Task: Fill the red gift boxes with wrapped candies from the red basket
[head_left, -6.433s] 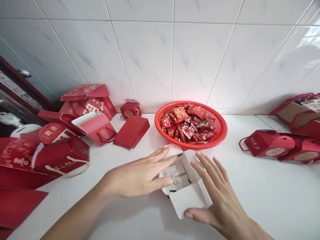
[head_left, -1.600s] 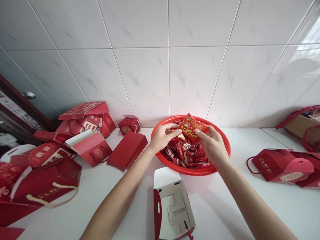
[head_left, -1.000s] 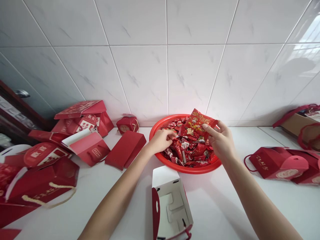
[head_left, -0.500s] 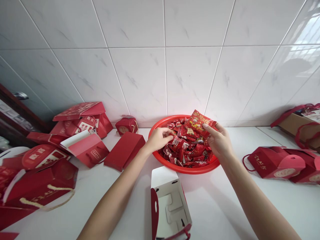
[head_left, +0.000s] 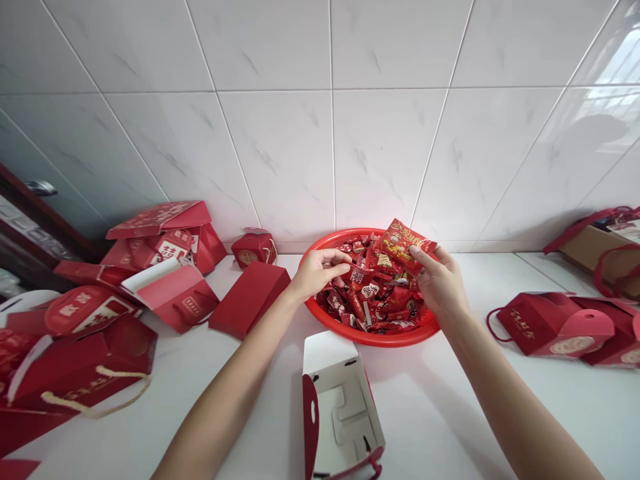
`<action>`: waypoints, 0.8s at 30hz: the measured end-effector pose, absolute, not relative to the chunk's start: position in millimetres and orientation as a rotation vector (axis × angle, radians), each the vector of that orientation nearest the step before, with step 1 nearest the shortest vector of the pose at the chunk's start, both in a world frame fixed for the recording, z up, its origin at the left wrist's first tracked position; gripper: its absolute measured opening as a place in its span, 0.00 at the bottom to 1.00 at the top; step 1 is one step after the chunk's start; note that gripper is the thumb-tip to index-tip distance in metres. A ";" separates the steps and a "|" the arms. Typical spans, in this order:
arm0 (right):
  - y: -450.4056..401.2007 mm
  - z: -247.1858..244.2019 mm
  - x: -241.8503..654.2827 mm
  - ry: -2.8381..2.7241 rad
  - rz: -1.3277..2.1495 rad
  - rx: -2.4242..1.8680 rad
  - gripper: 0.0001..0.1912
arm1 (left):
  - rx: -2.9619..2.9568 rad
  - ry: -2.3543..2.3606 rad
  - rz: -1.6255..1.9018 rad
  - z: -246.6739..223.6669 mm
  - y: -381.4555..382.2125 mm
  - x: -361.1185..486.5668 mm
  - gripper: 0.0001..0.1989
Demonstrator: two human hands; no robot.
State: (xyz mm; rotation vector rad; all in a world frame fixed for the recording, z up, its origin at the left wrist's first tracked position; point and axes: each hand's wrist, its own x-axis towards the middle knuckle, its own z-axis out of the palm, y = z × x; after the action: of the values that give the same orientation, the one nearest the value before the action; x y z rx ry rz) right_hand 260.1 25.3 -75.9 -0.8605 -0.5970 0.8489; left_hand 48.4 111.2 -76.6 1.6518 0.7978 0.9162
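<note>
My right hand [head_left: 443, 280] pinches a flat red packet [head_left: 400, 240] with gold print by its right corner, thumb on top. The packet is held tilted above the back right of a red plastic basket [head_left: 373, 340]. Many red-wrapped candies [head_left: 395, 303] fill the basket. Over its left side, my left hand [head_left: 323, 272] has thumb and forefinger brought together at a red wrapped candy, which the fingers partly cover. In front of the basket lies an open red box [head_left: 311, 427], its white inside facing up and its flap toward the basket.
Red gift boxes [head_left: 105, 363] with rope handles crowd the left side. A closed red box [head_left: 250, 300] and a small hexagonal box [head_left: 254, 248] stand left of the basket. More red boxes [head_left: 543, 327] and a brown one [head_left: 590, 250] are at right. Behind rises a tiled wall [head_left: 280, 153].
My left hand has shifted slightly up and right over the candies, its fingers straighter. My right hand keeps the packet nearly in the same place.
</note>
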 end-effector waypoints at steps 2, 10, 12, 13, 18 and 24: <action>25.4 -75.5 260.0 -0.588 0.837 -0.854 0.20 | 1.670 0.761 0.956 -77.0 111.7 48.2 0.12; 25.6 -74.3 259.2 -0.551 0.822 -0.816 0.18 | 1.779 0.729 0.982 -80.1 114.1 46.5 0.13; 25.7 -74.6 258.9 -0.547 0.827 -0.819 0.19 | 1.787 0.755 0.980 -81.6 114.8 46.1 0.15; 25.7 -74.9 258.9 -0.548 0.830 -0.822 0.19 | 1.794 0.763 0.982 -82.2 115.0 46.0 0.16; 25.5 -75.0 259.0 -0.570 0.838 -0.834 0.19 | 1.820 0.773 0.976 -82.2 115.0 45.2 0.17; 21.8 -72.6 254.0 -0.600 0.913 -0.822 0.22 | 1.728 0.733 0.907 -81.2 113.4 47.9 0.16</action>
State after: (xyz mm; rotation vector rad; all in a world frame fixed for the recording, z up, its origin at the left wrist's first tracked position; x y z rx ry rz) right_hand 254.0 21.8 -72.6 -0.8219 -0.5995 0.9132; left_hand 47.9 113.4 -81.2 1.7282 0.7332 0.9066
